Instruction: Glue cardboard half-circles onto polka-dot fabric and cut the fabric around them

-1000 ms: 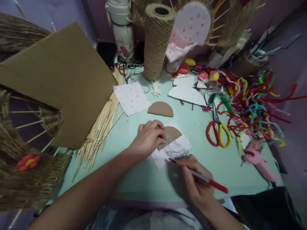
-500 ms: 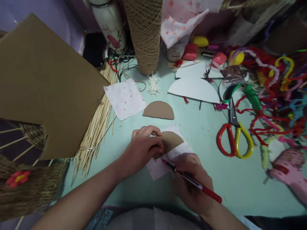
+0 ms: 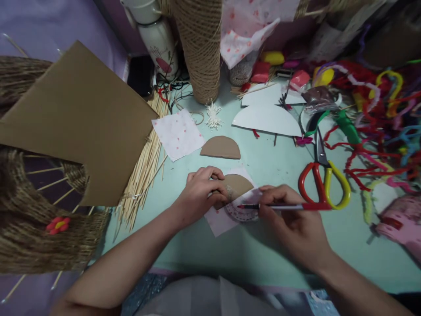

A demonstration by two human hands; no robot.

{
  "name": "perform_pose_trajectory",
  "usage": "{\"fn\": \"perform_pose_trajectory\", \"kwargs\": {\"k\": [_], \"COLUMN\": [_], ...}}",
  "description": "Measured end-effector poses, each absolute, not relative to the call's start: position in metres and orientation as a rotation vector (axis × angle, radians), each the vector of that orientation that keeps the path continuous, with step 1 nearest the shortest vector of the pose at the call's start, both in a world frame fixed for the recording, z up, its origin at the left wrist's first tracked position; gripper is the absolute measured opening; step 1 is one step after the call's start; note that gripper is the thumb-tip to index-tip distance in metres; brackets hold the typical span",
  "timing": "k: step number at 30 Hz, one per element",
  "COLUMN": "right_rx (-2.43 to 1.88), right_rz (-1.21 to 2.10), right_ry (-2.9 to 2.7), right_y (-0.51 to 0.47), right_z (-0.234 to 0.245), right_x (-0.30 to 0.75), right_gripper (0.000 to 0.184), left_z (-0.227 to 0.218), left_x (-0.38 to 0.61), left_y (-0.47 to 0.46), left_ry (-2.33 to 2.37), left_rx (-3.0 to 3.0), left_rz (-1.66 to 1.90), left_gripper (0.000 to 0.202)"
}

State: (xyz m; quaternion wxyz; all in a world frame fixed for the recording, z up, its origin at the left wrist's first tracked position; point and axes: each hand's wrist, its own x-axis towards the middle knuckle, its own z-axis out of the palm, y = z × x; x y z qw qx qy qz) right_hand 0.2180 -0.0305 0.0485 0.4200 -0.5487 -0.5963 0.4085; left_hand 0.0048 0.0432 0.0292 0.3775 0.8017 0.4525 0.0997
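My left hand (image 3: 205,191) presses down with bent fingers on the left end of a brown cardboard half-circle (image 3: 238,183). A clear protractor (image 3: 243,214) lies over the cardboard's lower side, its left end by those fingertips. Both rest on a spotted white fabric square (image 3: 220,224), partly hidden. My right hand (image 3: 289,215) pinches a red-capped pen (image 3: 292,206), held nearly level with its tip above the protractor. Farther back lies a second cardboard half-circle (image 3: 221,147), beside another spotted fabric square (image 3: 179,135).
Scissors (image 3: 324,175) with red and yellow handles lie right of my hand. Pipe cleaners (image 3: 378,145) crowd the right side. Thin sticks (image 3: 141,175) and a large cardboard sheet (image 3: 98,118) are at left. A twine cone (image 3: 200,52) and a bottle (image 3: 158,44) stand behind.
My right hand has moved right and up, and the pen has swung from slanting to nearly level. More of the protractor shows. My left hand stays on the cardboard.
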Motion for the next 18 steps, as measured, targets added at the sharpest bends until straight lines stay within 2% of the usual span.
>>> {"fn": "perform_pose_trajectory", "kwargs": {"k": [3, 8, 18], "right_rx": [-1.318, -1.231, -1.268], "right_rz": [1.242, 1.409, 1.336], "right_ry": [-1.511, -1.516, -1.522], "right_y": [-0.013, -0.002, -0.001], "right_z": [0.051, 0.04, 0.029], "right_x": [0.223, 0.219, 0.225], "right_gripper": [0.007, 0.006, 0.007], "left_z": [0.031, 0.031, 0.03], "left_x": [0.006, 0.005, 0.005], "left_y": [0.044, 0.044, 0.042], "left_ry": [1.159, 1.145, 1.162], "left_rx": [2.051, 2.064, 2.048], "left_rz": [0.256, 0.288, 0.321], "left_gripper": [0.01, 0.008, 0.01]}}
